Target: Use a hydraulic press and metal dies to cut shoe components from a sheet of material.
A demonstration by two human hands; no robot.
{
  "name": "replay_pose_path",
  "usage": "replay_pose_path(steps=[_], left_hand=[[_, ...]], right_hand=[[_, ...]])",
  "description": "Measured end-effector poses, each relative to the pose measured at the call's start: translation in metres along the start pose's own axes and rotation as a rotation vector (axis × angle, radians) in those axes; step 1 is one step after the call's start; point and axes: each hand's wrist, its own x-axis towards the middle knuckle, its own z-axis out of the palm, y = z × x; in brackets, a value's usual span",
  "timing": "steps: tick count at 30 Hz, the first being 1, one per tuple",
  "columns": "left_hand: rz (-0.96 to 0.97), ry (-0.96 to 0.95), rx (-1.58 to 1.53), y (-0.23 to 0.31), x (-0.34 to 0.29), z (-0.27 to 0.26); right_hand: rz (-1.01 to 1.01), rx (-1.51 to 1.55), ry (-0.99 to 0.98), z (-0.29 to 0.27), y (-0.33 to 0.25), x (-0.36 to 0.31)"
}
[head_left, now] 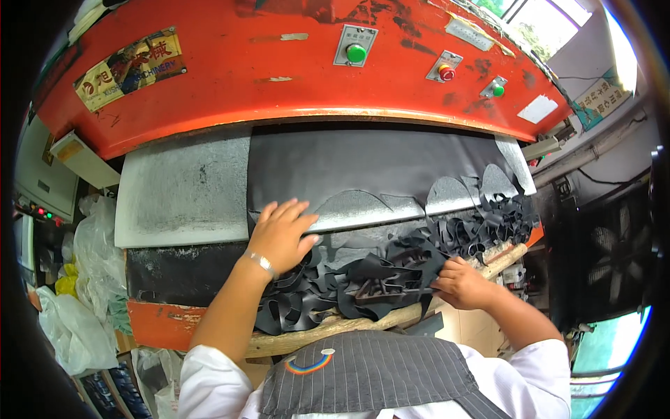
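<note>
A smooth black sheet (377, 160), leather-like, lies across a pale grey cutting board (185, 185). Rounded pieces are missing from its near edge, so the board shows through. My left hand (283, 234) rests with fingers spread at the sheet's near left corner. Closer to me is a tangled heap of black offcut strips (307, 297), which spreads to the right along the board's front. My right hand (462, 283) is closed at the right of this heap, its fingers gripping a black offcut; part of that strip is hidden by the hand.
A red machine beam (279, 87) spans the far side, bearing a green button (356, 53) and a red knob (447, 72). A wooden pole (279, 344) runs along the near edge. Plastic bags (77, 328) hang at left; a dark fan (618, 244) stands at right.
</note>
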Motion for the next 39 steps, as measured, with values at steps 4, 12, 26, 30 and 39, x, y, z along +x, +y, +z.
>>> replay_pose_path(steps=[4,12,26,30,39], left_hand=[[-0.212,-0.044,0.23,-0.037,0.053,0.009],[-0.255,-0.035,0.376,-0.055,0.069,0.023],[-0.326,-0.044,0.419,-0.079,0.058,0.009],[-0.307,-0.032,0.422,-0.081,0.041,0.007],[-0.43,0.02,0.388,-0.109,0.017,-0.019]], right_hand=[[0.28,0.687,-0.189,-0.058,-0.014,-0.052],[0.758,1.693,0.263,-0.096,-0.063,-0.119],[0.81,1.337,0.445,0.051,-0.045,0.14],[0.239,0.284,0.528,0.053,-0.02,0.149],[-0.295,-0.053,0.315,0.039,0.036,0.154]])
